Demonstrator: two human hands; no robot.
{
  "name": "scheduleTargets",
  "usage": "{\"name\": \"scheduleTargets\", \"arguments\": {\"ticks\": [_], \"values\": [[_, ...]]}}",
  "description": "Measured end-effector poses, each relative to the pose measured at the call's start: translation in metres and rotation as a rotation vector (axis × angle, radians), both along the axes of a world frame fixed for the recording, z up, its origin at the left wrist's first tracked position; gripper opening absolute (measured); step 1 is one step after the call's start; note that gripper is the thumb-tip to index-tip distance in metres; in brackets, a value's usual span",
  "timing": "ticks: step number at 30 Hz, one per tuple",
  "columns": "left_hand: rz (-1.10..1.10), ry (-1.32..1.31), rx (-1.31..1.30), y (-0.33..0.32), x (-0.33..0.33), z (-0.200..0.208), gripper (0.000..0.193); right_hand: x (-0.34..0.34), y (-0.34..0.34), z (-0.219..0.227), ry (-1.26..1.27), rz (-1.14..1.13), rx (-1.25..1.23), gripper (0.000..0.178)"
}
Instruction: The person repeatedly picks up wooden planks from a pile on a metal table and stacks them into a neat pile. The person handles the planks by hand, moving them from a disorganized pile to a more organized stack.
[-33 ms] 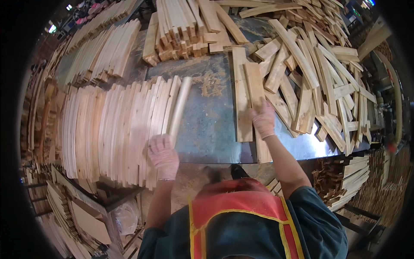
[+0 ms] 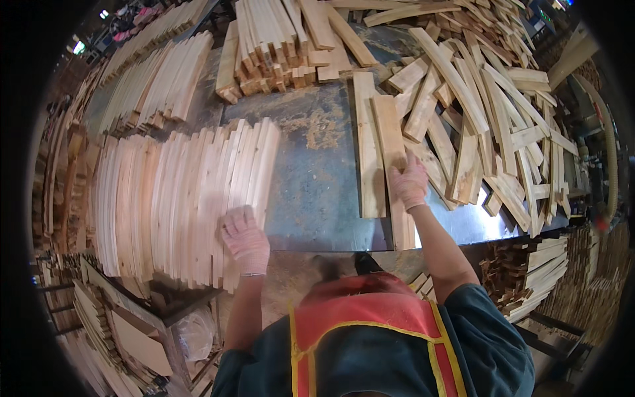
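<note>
A long row of pale wooden boards (image 2: pixel 172 198) stands side by side on the left of the metal-topped table (image 2: pixel 311 205). My left hand (image 2: pixel 246 242), in a light pinkish glove, lies with fingers stretched over the near right end of this row, touching it. The row's last board (image 2: pixel 266 155) rests against its neighbours, slightly blurred. My right hand (image 2: pixel 410 182), gloved too, grips the right edge of a wooden board (image 2: pixel 389 129), thumb on its upper face. That board lies lengthwise, its near end at the table's front edge. Just left of it lies another board (image 2: pixel 370 155).
A jumbled heap of boards (image 2: pixel 473 126) covers the table's right side. Stacked boards (image 2: pixel 271 40) stand at the back, another row (image 2: pixel 162 79) at back left. Sawdust (image 2: pixel 324 126) lies mid-table. A metal frame (image 2: pixel 155 317) stands below left, more stacked wood (image 2: pixel 529 278) below right.
The last board at the row's right end has swung left against the others, closing the gap. My left hand has shifted slightly left. My right hand stays on its board.
</note>
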State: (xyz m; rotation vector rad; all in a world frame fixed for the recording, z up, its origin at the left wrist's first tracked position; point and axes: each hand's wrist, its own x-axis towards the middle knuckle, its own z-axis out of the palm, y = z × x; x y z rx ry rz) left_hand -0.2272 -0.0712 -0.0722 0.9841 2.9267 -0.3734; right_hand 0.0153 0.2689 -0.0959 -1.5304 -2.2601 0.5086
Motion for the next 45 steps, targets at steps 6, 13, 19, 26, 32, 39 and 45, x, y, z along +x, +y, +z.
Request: {"name": "scheduleTargets", "arguments": {"ticks": [6, 13, 19, 26, 32, 39, 45], "values": [[-0.132, -0.153, 0.295, 0.067, 0.044, -0.027, 0.082, 0.014, 0.002, -0.015, 0.329, -0.007, -0.642, 0.074], [0.12, -0.776, 0.503, 0.168, 0.089, -0.031, 0.085, -0.024, 0.037, -0.054, 0.607, 0.064, -0.51, 0.046], [0.139, -0.861, 0.363, 0.203, 0.093, -0.004, 0.11, -0.073, 0.002, -0.055, 0.878, -0.11, -0.986, 0.036], [0.243, -1.828, 1.007, 0.069, 0.092, -0.005, 0.075, -0.045, -0.079, -0.05, 0.427, 0.49, -1.183, 0.057], [0.062, -0.866, 0.631, 0.003, 0.056, 0.028, 0.053, -0.08, -0.196, -0.028, -0.003, 0.705, -0.978, 0.055], [-0.026, -0.345, 0.571, 0.003, 0.039, 0.023, 0.07, -0.137, -0.193, 0.021, 0.159, 1.092, -0.881, 0.064], [-0.363, -0.252, 0.376, 0.002, 0.062, 0.008, 0.081, 0.054, -0.034, 0.032, 0.38, 0.29, -0.49, 0.052]]}}
